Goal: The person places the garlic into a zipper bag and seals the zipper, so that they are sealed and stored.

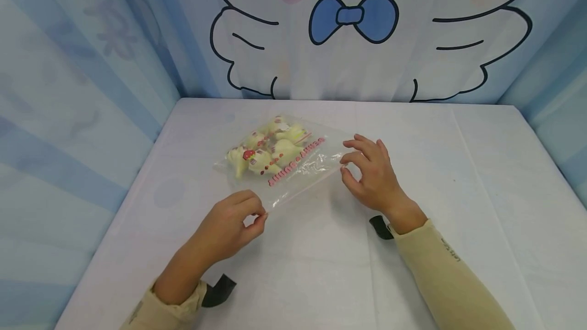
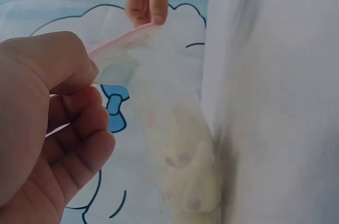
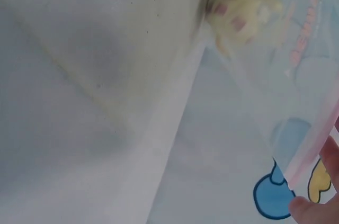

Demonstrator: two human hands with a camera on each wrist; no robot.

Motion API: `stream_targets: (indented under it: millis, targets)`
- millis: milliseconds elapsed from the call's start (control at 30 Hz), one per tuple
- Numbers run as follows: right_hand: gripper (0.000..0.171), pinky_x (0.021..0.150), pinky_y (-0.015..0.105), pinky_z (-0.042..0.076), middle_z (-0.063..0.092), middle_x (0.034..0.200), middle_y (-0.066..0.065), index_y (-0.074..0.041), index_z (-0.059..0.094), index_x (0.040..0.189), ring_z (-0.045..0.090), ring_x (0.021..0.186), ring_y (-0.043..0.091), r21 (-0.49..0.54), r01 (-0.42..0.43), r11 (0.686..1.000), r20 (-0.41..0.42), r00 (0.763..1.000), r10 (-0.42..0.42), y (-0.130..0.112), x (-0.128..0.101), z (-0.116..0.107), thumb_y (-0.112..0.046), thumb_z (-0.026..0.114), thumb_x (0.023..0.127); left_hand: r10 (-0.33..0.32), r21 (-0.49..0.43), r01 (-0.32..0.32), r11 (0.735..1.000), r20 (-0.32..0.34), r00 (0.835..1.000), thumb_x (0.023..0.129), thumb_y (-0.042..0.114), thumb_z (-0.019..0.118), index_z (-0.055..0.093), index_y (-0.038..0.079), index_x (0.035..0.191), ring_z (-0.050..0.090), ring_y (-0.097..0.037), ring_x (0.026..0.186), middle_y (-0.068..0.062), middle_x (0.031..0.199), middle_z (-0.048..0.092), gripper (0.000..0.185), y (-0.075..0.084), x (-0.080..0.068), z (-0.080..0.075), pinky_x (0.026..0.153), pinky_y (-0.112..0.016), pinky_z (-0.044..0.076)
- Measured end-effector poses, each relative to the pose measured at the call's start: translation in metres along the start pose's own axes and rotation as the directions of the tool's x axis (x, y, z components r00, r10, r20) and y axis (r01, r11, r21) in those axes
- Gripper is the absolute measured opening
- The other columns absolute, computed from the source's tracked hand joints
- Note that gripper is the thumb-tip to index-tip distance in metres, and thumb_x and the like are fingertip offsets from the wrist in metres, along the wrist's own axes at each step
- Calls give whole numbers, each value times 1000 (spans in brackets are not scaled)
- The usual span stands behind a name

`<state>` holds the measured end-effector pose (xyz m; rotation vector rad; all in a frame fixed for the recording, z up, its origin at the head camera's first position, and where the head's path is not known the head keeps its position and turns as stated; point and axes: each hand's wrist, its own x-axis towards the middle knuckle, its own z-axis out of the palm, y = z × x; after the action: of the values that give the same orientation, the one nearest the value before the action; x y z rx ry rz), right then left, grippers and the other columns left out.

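Observation:
A clear plastic bag [image 1: 316, 167] with red lettering lies tilted over the table, its near edge raised between my two hands. Inside it, several pale yellow figurines [image 1: 286, 152] with red and pink spots are bunched at the far left end. My left hand [image 1: 234, 223] pinches the near left corner between thumb and forefinger. At the other end of that edge, my right hand [image 1: 371, 172] pinches the right corner, its other fingers spread. The left wrist view shows a pink strip [image 2: 127, 39] along the bag's edge, stretched from hand to hand.
A white cloth covers the table [image 1: 458, 192]. Behind it hangs a curtain [image 1: 357, 65] with a cartoon figure and blue bow, and blue patterned curtain [image 1: 69, 141] runs down the left side. Black straps [image 1: 219, 291] stick out at the sleeve cuffs.

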<state>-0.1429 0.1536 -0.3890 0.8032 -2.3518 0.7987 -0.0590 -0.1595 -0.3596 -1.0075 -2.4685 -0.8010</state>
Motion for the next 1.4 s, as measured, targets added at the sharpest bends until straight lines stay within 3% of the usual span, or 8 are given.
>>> stream_targets:
  millis: [233, 667, 1067, 1267, 1400]
  targets:
    - [6, 103, 76, 20, 59, 123, 21, -4, 64, 91, 48, 126, 43, -16, -21, 1000, -36, 999, 21, 10, -4, -4, -5, 65, 85, -35, 6, 35, 999, 22, 999, 74, -4, 79, 58, 12, 76, 55, -9, 72, 5, 78, 58, 26, 2, -2, -1, 63, -24, 51]
    - [7, 108, 72, 19, 58, 126, 20, -2, 64, 93, 46, 127, 41, -94, -189, 978, -17, 982, 188, 35, -12, -24, -4, 62, 87, -54, 7, 54, 999, 35, 998, 75, -5, 77, 58, 12, 76, 55, -9, 73, 5, 79, 58, 26, 2, -5, 0, 63, -23, 50]
    - [7, 105, 64, 28, 58, 128, 21, -1, 65, 93, 49, 121, 42, -87, -214, 973, -3, 977, 215, 38, -13, -23, -5, 63, 87, -74, 24, 72, 997, 59, 996, 76, -5, 77, 59, 12, 76, 54, -10, 73, 5, 79, 58, 24, 2, -3, 0, 64, -23, 50]
    - [7, 103, 63, 30, 58, 127, 22, -1, 64, 91, 49, 118, 43, -79, -213, 974, 0, 977, 213, 38, -16, -24, -5, 62, 86, -67, 49, 64, 997, 46, 997, 74, -7, 77, 60, 10, 75, 56, -11, 71, 3, 77, 59, 24, -5, -3, 3, 64, -26, 51]
    - [6, 103, 63, 29, 57, 128, 22, -1, 63, 90, 49, 118, 43, -87, -213, 973, 6, 977, 214, 39, -18, -23, -6, 62, 86, -100, 75, 96, 993, 53, 994, 76, -5, 78, 62, 10, 75, 57, -12, 72, 2, 77, 60, 22, -10, -2, 5, 65, -27, 52]
